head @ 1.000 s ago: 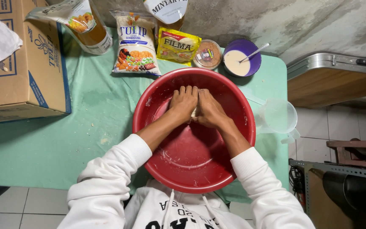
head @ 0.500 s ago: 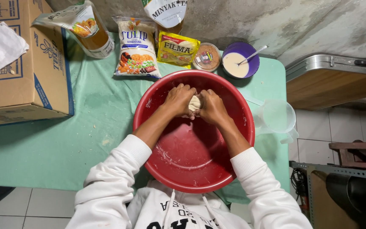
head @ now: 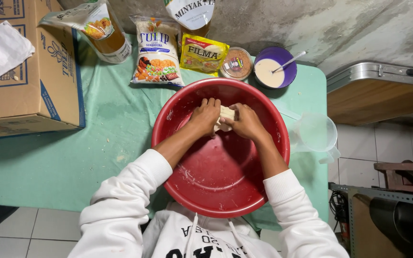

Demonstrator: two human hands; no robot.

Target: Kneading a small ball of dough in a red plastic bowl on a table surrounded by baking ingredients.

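Observation:
A big red plastic basin point(head: 216, 191) sits on the green-covered table in front of me. Inside it, toward the far side, my left hand point(head: 205, 115) and my right hand point(head: 245, 122) press together around a pale lump of dough point(head: 225, 114). Only a small part of the dough shows between my fingers. Smears of flour cling to the basin's inner wall. White sleeves cover both my arms up to the forearms.
Behind the basin stand a flour bag point(head: 157, 52), a yellow packet point(head: 203, 53), a small lidded tub point(head: 236, 63) and a purple bowl point(head: 276, 71) of white liquid with a spoon. Oil pouches, a cardboard box point(head: 25, 71) at left, a clear jug point(head: 316, 134) at right.
My hands have shifted slightly on the dough, and more of the pale lump now shows between them than one second ago. The basin stays put.

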